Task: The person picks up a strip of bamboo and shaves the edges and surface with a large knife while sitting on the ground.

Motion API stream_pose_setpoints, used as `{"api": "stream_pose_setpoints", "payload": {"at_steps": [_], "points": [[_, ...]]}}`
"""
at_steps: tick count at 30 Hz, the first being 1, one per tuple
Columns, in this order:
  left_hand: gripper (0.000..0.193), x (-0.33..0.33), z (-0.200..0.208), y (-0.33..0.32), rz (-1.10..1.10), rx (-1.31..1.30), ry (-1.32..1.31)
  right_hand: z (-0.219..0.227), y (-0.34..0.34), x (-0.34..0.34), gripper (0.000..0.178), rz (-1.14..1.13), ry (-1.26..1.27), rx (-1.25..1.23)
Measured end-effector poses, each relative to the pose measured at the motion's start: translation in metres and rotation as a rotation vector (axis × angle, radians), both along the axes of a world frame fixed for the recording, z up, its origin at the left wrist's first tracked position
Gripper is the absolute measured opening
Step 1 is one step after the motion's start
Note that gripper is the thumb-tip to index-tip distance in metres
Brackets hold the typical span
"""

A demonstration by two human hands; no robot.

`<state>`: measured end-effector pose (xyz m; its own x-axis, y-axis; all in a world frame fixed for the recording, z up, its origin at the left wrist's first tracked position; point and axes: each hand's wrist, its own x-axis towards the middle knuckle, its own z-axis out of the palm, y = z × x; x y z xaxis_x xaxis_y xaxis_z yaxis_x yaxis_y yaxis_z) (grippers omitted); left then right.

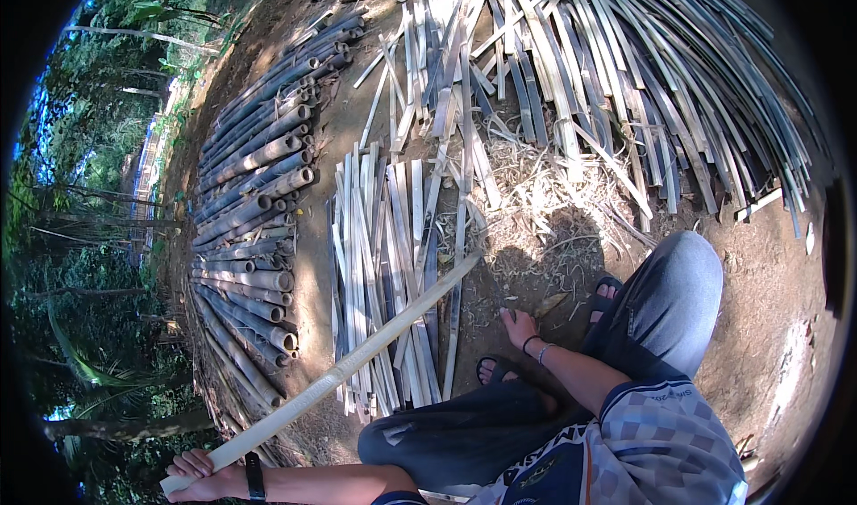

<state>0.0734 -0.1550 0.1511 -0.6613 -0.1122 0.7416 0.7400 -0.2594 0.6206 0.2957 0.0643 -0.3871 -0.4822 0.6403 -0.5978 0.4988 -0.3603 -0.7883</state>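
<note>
A long pale bamboo strip [344, 368] slants across the lower left, with its near end in my left hand [203, 480]. The fingers of that hand are wrapped round it, and a dark watch is on the wrist. The strip's far end lies over other split strips beside a curl of shaving [478, 215]. My right hand [520, 329] is closed in front of my body, between my knees and above the soil, apart from the strip. Something small and dark shows at its fingertips, but what it grips is too small to tell.
Split bamboo strips [379, 246] lie in a bundle ahead, and a larger spread of strips [661, 85] fans out at far right. Pale shavings [536, 188] cover the ground between. Whole bamboo poles [259, 175] are stacked at left, before trees. My sandalled feet [495, 368] rest on the soil.
</note>
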Motion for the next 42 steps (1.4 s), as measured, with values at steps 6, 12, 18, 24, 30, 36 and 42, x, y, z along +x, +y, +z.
{"api": "stream_pose_setpoints", "payload": {"at_steps": [6,12,18,24,30,36,42], "points": [[0.063,-0.002,-0.003,-0.001,-0.009,-0.011,0.005,0.016,-0.030,0.001,0.051,0.196,0.074,0.142],[0.064,-0.005,-0.003,-0.002,0.013,0.011,-0.019,-0.006,-0.022,0.007,0.045,0.008,-0.134,0.124],[0.067,-0.021,-0.003,-0.022,0.065,0.051,-0.087,0.006,-0.039,0.008,0.050,0.007,-0.027,0.237],[0.061,0.007,-0.001,0.017,0.088,0.048,-0.025,0.006,-0.013,-0.004,0.046,-0.004,-0.174,0.102],[0.058,0.005,-0.008,0.012,-0.018,0.028,0.009,0.106,-0.028,-0.014,0.045,0.272,0.236,0.115],[0.058,0.014,-0.012,0.003,-0.336,0.005,0.066,0.225,-0.036,-0.028,0.047,0.634,0.563,0.105],[0.055,0.045,-0.007,-0.003,-0.563,0.008,0.131,0.188,-0.014,-0.018,0.054,0.490,0.371,0.222]]}}
